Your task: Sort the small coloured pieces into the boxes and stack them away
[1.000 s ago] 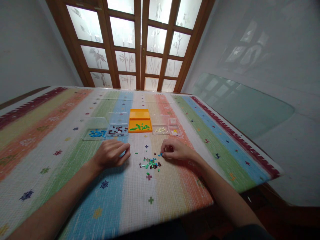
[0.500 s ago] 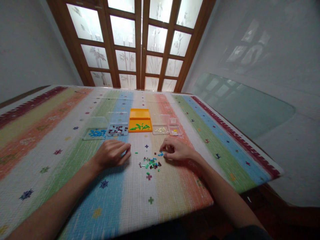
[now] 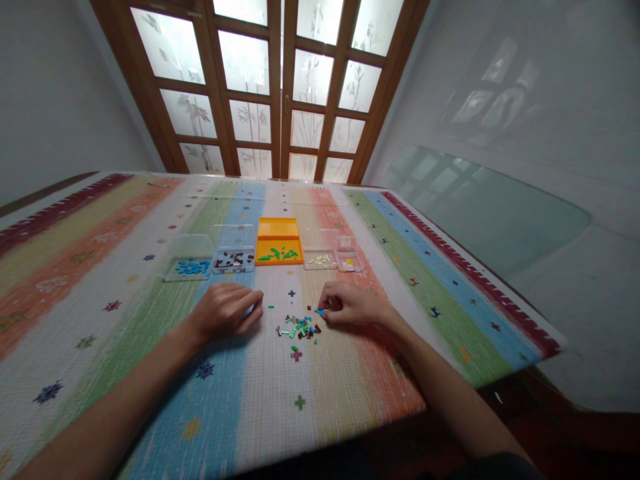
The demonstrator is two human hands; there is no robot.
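On the tabletop (image 3: 150, 373) little had shifted since a second earlier: my left hand (image 3: 225, 310) stayed curled, gripping nothing I could see, while my right hand (image 3: 347, 305) dipped back and pinched a blue piece (image 3: 320, 311) at the pile (image 3: 300, 327)'s right edge.

Bare striped cloth (image 3: 150, 373) lies open in front of and to both sides of the hands. Between left hand (image 3: 225, 310) and right hand (image 3: 350, 303) sits the pile of small bricks (image 3: 300, 327), blocking that gap. Beyond the hands a row of trays bars the way: blue-brick tray (image 3: 189, 267), dark-brick tray (image 3: 234, 260), orange tray (image 3: 279, 250), two clear boxes (image 3: 333, 257) (narrow gaps between them). Cloth past the row is open
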